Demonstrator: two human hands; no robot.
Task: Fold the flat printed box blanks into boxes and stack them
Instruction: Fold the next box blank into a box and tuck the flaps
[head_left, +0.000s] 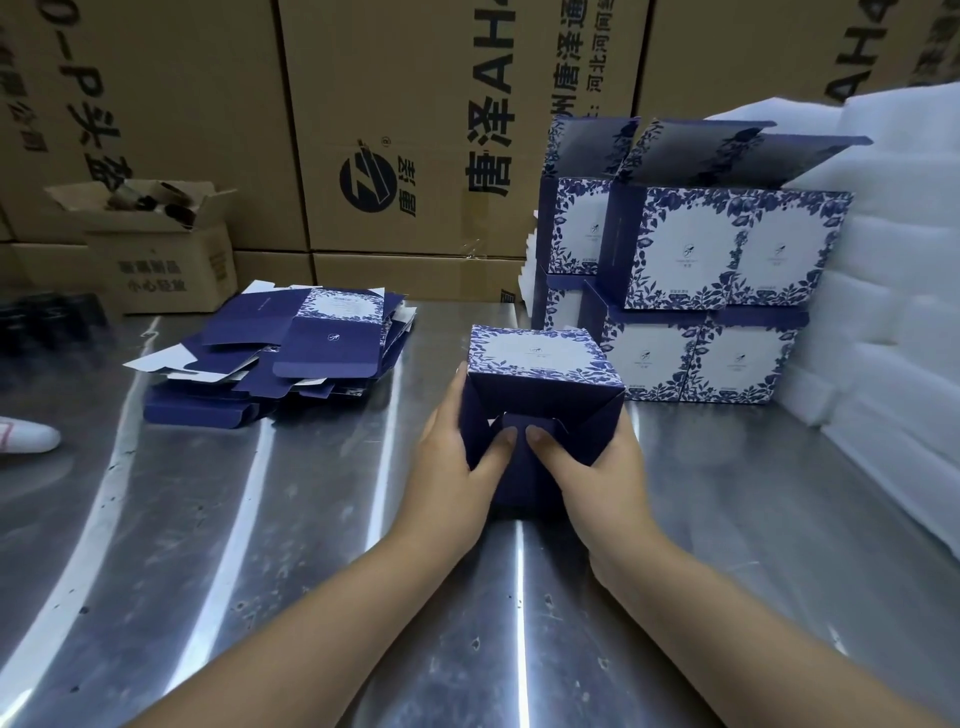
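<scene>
Squarely, the box (537, 358) sits between left hand (454, 452) and right hand (597, 467).

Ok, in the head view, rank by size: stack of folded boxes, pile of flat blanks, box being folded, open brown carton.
Stack of folded boxes
Pile of flat blanks
Box being folded, open brown carton: alike; box is nearer, so unranked.

A packing workshop or warehouse floor; tall brown shipping cartons (208, 104) with printed lettering wall in the back; a scuffed stainless-steel bench (260, 545) serves as the work surface; a loose heap of flat printed blanks (291, 353) lies on it at the left; folded boxes (727, 260) stand stacked at the right; white foam sheets (893, 260) are piled beside them; a small open carton (166, 260) sits at the back left.
</scene>
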